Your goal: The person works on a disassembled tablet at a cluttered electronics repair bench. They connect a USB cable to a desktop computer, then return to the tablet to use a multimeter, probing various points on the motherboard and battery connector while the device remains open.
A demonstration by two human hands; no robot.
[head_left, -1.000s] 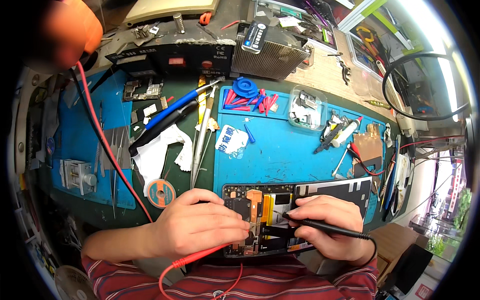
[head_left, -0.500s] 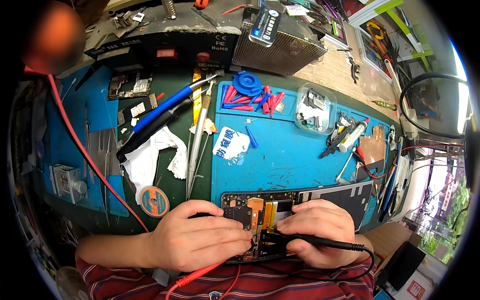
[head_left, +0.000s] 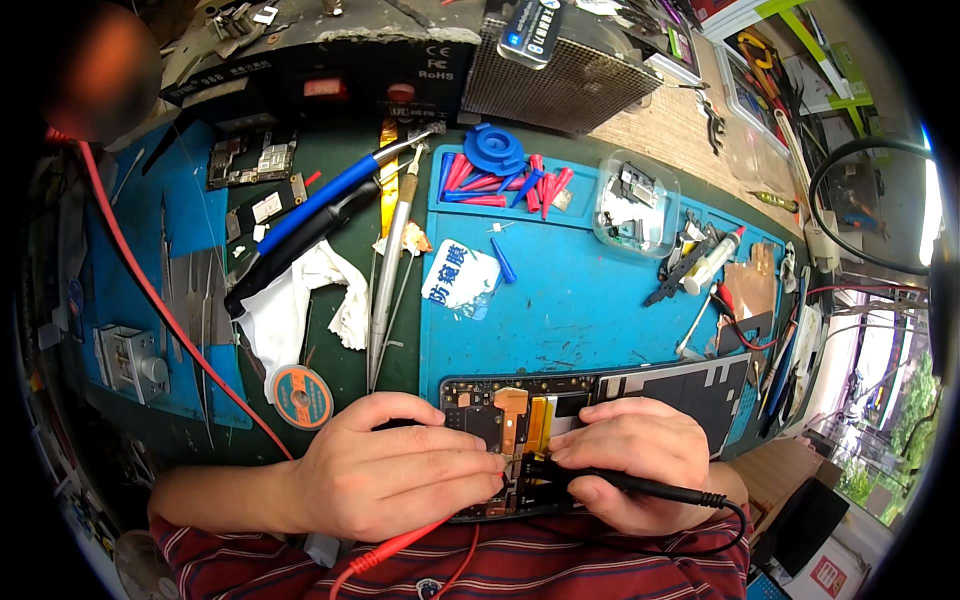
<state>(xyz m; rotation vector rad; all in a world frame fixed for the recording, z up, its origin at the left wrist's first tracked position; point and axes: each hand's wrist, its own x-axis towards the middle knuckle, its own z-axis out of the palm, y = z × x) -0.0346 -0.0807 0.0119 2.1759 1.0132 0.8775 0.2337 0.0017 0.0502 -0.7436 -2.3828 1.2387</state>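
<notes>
In front of me lies an opened tablet, its circuit board, copper-coloured shielding and yellow flex cables exposed. A dark panel with pale patches extends from its right side. My left hand rests over the left part, fingers closed around a red multimeter probe; its tip is hidden beneath the fingertips. From the right, my right hand grips a black multimeter probe between thumb and fingers. That probe's front end sits low over the board near the yellow cables; exact contact cannot be made out.
A blue mat holds pink and blue caps, a clear tub of small parts and a syringe. To the left are a solder-wick spool, a blue-handled tool and tweezers. A black equipment box stands behind.
The whole view has shifted slightly. Both hands stay over the tablet with the same probes, and the black probe's front end seems to have moved a little left.
</notes>
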